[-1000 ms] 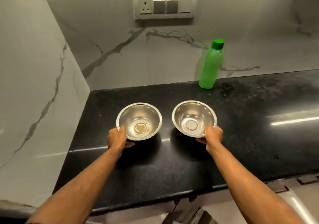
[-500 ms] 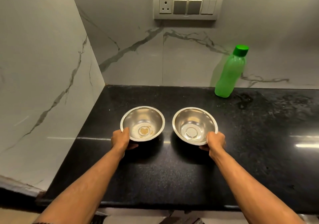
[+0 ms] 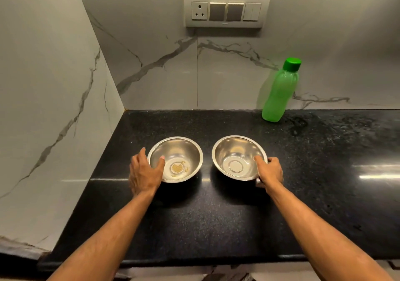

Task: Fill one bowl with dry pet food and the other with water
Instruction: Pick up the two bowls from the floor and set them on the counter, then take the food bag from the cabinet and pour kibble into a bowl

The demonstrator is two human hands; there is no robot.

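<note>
Two steel bowls stand side by side on the black counter (image 3: 216, 222). The left bowl (image 3: 184, 151) has a few brownish crumbs at its bottom. My left hand (image 3: 144, 172) grips its near-left rim, thumb inside the bowl. Nothing lies in the right bowl (image 3: 233, 151), whose near-right rim is held by my right hand (image 3: 269, 171) with the thumb over the edge. A green plastic bottle (image 3: 280, 92) with a green cap stands closed at the back right against the wall.
White marble walls close the counter on the left and at the back. A switch panel (image 3: 227, 10) with a socket hangs on the back wall. The counter runs on to the right, with a wet patch near the bottle.
The view has shifted and come nearer to the counter corner. My hands have moved round the rims, thumbs now over the edges into the bowls. The bowls sit slightly farther back.
</note>
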